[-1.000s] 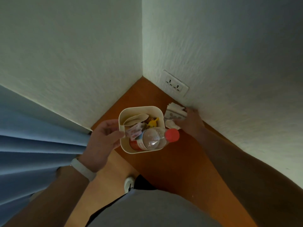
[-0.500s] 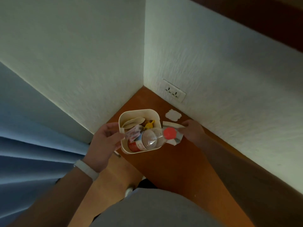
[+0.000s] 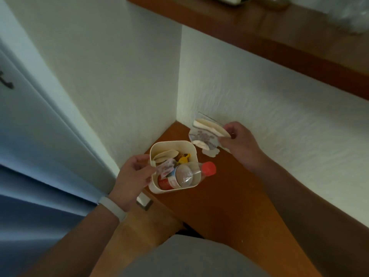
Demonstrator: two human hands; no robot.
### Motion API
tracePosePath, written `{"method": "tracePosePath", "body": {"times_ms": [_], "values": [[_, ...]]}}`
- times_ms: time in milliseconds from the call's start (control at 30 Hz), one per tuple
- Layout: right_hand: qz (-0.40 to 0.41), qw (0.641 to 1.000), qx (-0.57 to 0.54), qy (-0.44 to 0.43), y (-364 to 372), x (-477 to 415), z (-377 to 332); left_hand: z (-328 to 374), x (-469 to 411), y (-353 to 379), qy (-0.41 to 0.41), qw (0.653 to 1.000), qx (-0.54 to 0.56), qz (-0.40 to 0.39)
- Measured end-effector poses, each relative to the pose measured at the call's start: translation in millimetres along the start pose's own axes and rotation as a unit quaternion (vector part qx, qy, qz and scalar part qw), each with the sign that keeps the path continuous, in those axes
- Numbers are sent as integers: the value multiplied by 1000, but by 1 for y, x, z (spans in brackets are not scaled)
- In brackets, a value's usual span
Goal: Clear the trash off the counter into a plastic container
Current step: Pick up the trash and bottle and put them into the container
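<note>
A: What is obscured or unclear?

B: The contents of the plastic container [image 3: 173, 145] overlap one another. A clear bottle [image 3: 184, 175] with a red cap [image 3: 208, 168] and red label lies across it, the cap projecting past the right rim; beneath it I can make out pale paper pieces, a small printed wrapper [image 3: 165, 169] and something yellow [image 3: 184, 158] that I cannot identify. The print on the wrapper is blurred. The upper shelf [image 3: 259, 35] is cut off by the top edge.

A: And the grips?

B: The left hand [image 3: 134, 175] is closed on the container's left wall, thumb at the rim, fingers hidden behind it. The right hand [image 3: 240, 143] pinches a bundle of crumpled papers [image 3: 205, 134] between thumb and fingers, held above the far corner of the tabletop [image 3: 229, 206], near the wall.

A: Where is the container?

B: At the tabletop's left edge, near the far corner; contact with the surface cannot be confirmed. One small white scrap [image 3: 210, 152] lies on the tabletop below the bundle.
</note>
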State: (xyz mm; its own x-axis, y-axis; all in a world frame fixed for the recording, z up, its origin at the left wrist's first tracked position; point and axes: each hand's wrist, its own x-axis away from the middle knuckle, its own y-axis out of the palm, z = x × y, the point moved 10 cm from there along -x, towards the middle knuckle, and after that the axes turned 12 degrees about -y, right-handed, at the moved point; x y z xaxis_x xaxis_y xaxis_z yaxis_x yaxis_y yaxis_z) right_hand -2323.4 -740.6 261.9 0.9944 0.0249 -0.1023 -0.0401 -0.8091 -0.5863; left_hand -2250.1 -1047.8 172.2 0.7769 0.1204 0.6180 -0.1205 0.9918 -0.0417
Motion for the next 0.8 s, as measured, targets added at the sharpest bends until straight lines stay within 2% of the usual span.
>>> {"method": "tracePosePath", "body": {"times_ms": [233,367,533,800], "values": [[-105,986,32,-122,18,-2,-74,18,-1,8,20,1000,-4,-7],[-169,973,81,-135,41,-5,-80,20,4,13,23,1000,5,-14],[-284,946,77,-135,75,3,-73,12,7,17,6,1000,23,-19],[-279,956,29,-88,67,-12,-38,2,-5,19,-15,999,43,-3]]}}
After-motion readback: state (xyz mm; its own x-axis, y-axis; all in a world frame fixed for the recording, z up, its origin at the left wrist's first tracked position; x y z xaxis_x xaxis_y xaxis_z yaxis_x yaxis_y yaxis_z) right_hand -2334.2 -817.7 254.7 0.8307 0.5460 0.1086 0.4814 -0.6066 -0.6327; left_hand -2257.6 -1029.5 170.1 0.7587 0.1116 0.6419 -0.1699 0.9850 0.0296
